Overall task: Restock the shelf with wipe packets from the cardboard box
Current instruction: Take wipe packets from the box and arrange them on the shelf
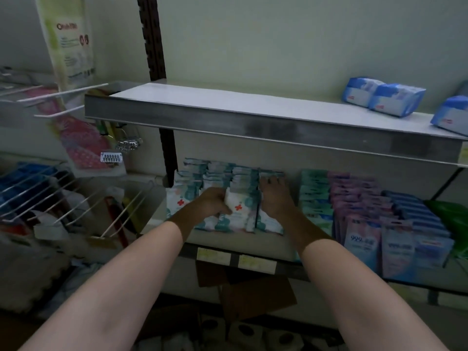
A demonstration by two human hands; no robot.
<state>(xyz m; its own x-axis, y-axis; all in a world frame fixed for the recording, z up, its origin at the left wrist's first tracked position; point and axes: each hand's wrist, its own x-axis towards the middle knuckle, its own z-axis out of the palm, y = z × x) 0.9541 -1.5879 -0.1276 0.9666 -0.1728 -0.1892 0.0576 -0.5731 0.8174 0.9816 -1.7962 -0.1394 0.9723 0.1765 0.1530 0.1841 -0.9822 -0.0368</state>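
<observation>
Rows of white and teal wipe packets [220, 173] with red crosses stand upright on the middle shelf [253, 243]. My left hand [211, 202] grips the front wipe packet [238, 206] of a middle row. My right hand [274, 196] lies flat on top of the row just to the right, fingers spread over the packet tops. The cardboard box [253, 295] sits below the shelf, partly hidden by the shelf edge and my forearms.
Green [314, 196], purple [354, 198] and blue [415, 216] packet rows fill the shelf to the right. Blue packs [382, 96] lie on the upper shelf [253, 127]. Wire hooks [63, 198] with hanging goods stick out at left. Price labels [235, 259] line the shelf edge.
</observation>
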